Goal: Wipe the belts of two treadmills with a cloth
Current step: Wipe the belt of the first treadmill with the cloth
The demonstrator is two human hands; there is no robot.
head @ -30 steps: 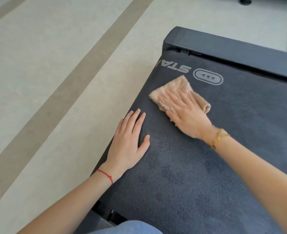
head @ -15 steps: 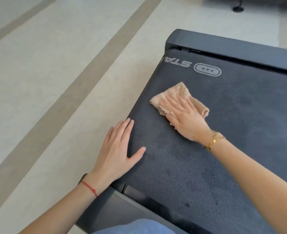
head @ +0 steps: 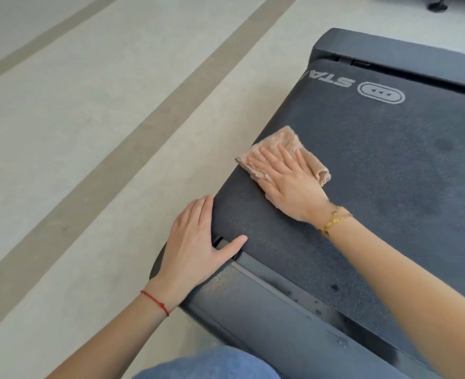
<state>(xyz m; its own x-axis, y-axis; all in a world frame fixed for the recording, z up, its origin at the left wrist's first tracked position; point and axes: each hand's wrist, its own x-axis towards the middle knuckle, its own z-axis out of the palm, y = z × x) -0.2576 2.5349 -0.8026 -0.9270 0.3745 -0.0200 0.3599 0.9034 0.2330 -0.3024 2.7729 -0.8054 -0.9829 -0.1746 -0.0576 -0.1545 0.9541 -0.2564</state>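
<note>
fuzzy terry cloth [head: 288, 149], matt grainy rubber belt [head: 390, 173], smooth matt floor [head: 89, 132]

The belt [head: 376, 170] lies bare to the right of the cloth [head: 286, 151] and on toward the far end, broken only by the printed logo [head: 381, 93]. There the raised end cover [head: 406, 60] bars the way. The right hand [head: 291, 187] lies flat on the cloth at the belt's left edge; the left hand [head: 195, 242] rests on the near left corner. The floor [head: 102, 132] on the left is open.
</note>
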